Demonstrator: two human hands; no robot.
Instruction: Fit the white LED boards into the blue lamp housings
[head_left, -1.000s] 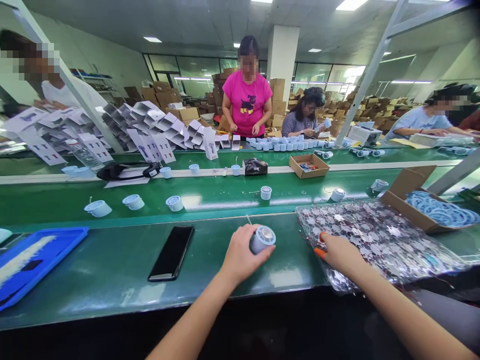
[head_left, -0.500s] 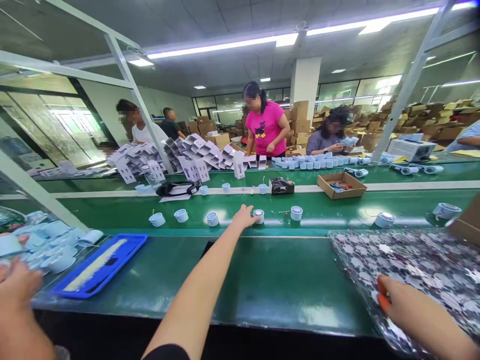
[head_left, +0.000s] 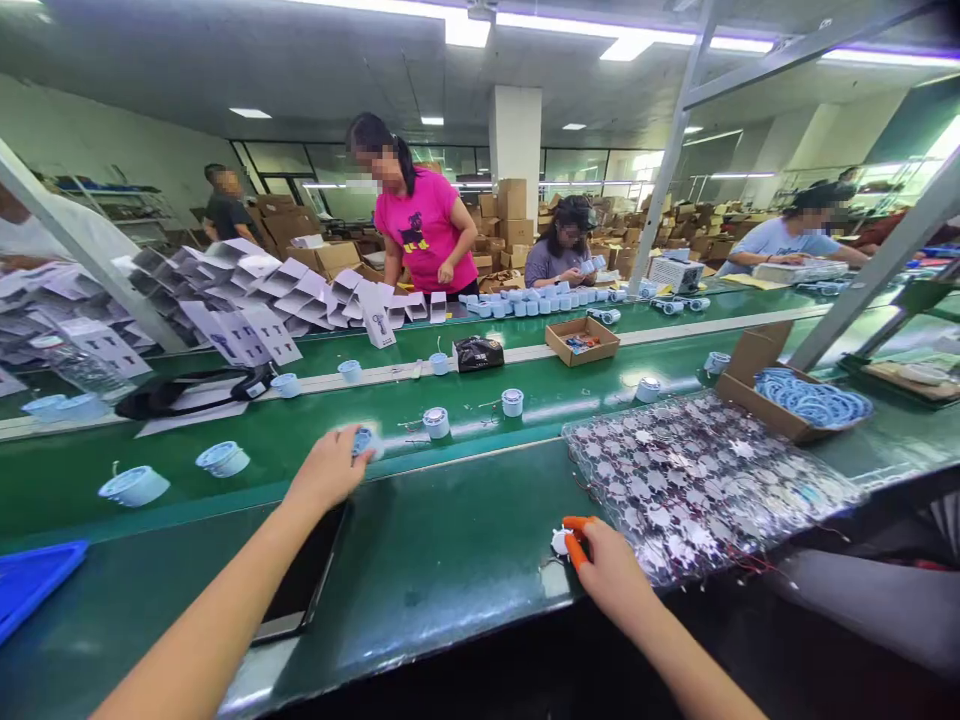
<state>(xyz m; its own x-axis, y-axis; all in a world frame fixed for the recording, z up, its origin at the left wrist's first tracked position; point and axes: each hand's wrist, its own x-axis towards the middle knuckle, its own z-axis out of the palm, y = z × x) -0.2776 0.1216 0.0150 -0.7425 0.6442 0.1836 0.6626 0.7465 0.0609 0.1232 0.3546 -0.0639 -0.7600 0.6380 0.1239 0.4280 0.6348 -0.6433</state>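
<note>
My left hand (head_left: 328,470) reaches to the near edge of the conveyor belt (head_left: 480,440), fingers closed round a pale blue round part (head_left: 366,440). My forearm passes over a black phone (head_left: 300,590) lying flat on the green bench. My right hand (head_left: 611,570), with orange covers on the fingertips, rests near the bench's front edge. It pinches a small white piece (head_left: 560,541), just left of a clear bag of small silvery parts (head_left: 697,470).
More round blue parts (head_left: 436,422) are spaced along the belt. An open carton of blue rings (head_left: 802,400) stands at the right, a blue tray (head_left: 30,580) at the far left. Metal frame posts (head_left: 862,290) rise on both sides. Several people work across the belt.
My left hand set out the round part it held near me, then came back to a part at the belt's near edge. My right hand left the bag holding a white piece.
</note>
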